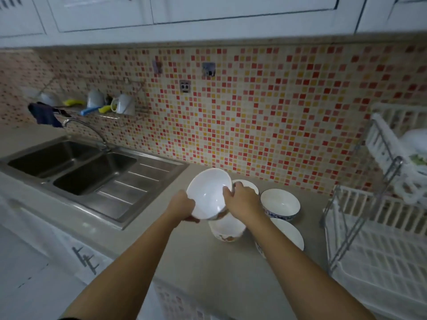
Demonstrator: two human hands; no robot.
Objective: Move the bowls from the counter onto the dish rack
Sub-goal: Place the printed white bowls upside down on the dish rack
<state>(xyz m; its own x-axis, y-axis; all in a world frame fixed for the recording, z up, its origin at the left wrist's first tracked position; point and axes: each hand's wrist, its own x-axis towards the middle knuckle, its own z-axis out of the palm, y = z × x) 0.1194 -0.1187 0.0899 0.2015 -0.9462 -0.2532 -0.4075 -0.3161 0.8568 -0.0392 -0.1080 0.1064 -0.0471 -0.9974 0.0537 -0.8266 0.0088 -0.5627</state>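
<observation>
Two bare forearms reach in over the grey counter (184,262), and the left hand (181,205) curls closed around the near-left rim of a large plain white bowl (208,192), tilted up off the surface so its glossy inside faces the camera. Opposite, the right hand (242,199) clamps fingers over its right rim, above four more white bowls on the counter, one blue-patterned bowl (280,204) farthest right. Well right stands the white slatted dish rack (381,250).
</observation>
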